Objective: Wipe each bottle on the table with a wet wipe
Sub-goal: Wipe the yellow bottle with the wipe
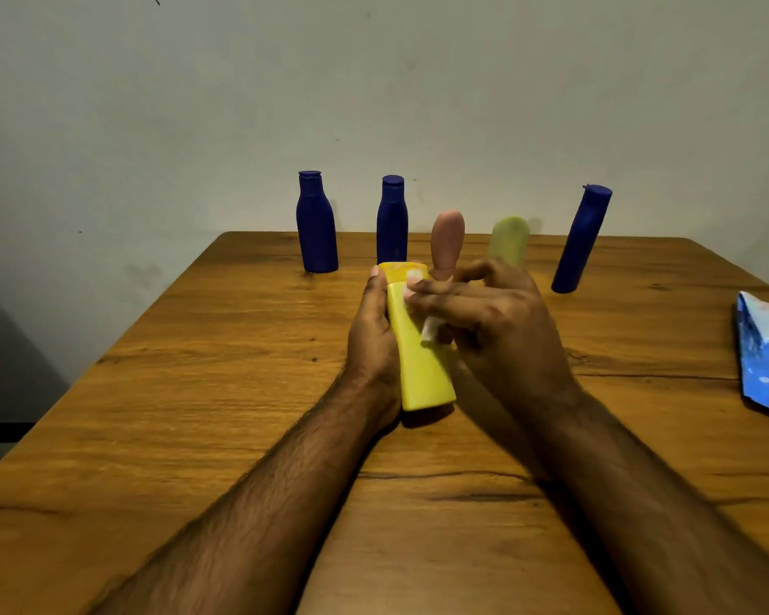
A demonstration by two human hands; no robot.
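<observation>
My left hand [374,330] grips a yellow bottle [420,366] from its left side, holding it above the table with the cap pointing away. My right hand [489,321] pinches a small white wet wipe [429,328] and presses it against the bottle's upper right side. Behind them stand two dark blue bottles [316,224] [391,219] at the table's far edge. A pink bottle [447,241] and a pale green bottle [509,239] are upright behind my right hand. A third dark blue bottle [580,241] stands at the far right.
A blue and white wet wipe pack [764,352] lies at the table's right edge. The wooden table [196,392] runs up to a plain pale wall [374,82] just behind the bottles.
</observation>
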